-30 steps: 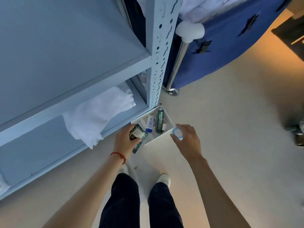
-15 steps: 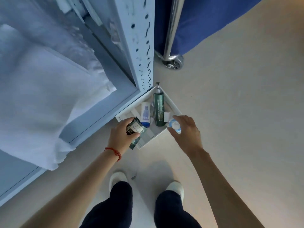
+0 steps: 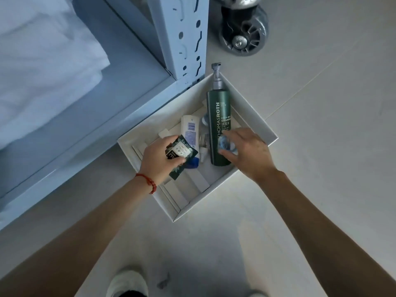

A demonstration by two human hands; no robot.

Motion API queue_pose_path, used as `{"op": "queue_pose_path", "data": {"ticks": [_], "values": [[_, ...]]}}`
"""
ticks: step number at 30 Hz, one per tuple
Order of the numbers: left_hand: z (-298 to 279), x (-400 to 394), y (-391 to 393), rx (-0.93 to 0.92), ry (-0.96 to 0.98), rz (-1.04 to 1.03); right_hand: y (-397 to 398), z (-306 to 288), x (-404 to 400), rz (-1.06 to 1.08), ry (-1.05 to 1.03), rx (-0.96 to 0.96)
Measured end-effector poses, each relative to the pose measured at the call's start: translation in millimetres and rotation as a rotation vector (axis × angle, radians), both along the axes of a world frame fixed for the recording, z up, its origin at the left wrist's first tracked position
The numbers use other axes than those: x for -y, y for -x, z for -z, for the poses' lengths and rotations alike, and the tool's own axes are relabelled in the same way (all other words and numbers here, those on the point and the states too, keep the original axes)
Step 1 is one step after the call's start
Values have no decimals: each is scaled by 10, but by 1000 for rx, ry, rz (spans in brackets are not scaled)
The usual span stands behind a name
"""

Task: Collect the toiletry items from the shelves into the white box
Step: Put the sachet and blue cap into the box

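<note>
Towels [image 3: 42, 67]: soft white folded cloth, stacked on the pale blue metal shelf [image 3: 120, 86] at your far left. No toiletries show on the part of the shelf you can see, so what remains to collect up there cannot be judged from here.

Left hand [image 3: 158, 159]: your fingers and thumb pinch a stack of dark green packets [image 3: 181, 154], flat and glossy with a pale printed label, held over the left corner of the white box [image 3: 252, 123]. They are not yet released; this item counts as arriving, not stowed.

White box: stiff card, square, open-topped, sitting on the smooth pale floor [image 3: 310, 103] with its far corner just beside the perforated shelf post [image 3: 182, 28]. Loose white card strips lie inside along its left and near walls.

White tube [image 3: 190, 129]: smooth plastic with a blue barcode panel and a blue cap, lying flat in the box, partly under your packets. Stowed.

Small clear bottle [image 3: 204, 138]: see-through, white-tipped, lying between the tube and the shampoo. Detail is hard to make out.

Shampoo bottle [image 3: 219, 116]: tall dark green cylinder with a grey pump head, lying flat, pump reaching the far corner of the box. Stowed.

Right hand [image 3: 248, 153]: your curled fingers hold a small round pale blue jar [image 3: 226, 144], blurred, low over the base of the shampoo bottle. Also arriving, not yet let go.

Caster wheel [image 3: 244, 33]: grey, hard, ribbed, on the floor beyond the box.
</note>
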State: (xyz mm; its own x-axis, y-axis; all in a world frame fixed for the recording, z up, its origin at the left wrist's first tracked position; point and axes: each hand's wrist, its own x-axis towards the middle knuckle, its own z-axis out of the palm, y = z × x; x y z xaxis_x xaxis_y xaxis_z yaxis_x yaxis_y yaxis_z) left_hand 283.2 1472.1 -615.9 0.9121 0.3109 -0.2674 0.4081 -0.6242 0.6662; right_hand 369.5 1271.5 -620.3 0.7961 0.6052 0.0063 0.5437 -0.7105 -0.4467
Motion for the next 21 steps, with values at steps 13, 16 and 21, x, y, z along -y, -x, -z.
{"op": "queue_pose_path", "data": {"ticks": [13,16,21], "values": [[-5,-83,390,196,-217,-191,-481,16,83,82,-113,244],[-23,6,616,204,-185,-310,-607,24,114,117,-16,40],[198,139,830,136,96,-465,-553,38,187,176,-5,-86]]}}
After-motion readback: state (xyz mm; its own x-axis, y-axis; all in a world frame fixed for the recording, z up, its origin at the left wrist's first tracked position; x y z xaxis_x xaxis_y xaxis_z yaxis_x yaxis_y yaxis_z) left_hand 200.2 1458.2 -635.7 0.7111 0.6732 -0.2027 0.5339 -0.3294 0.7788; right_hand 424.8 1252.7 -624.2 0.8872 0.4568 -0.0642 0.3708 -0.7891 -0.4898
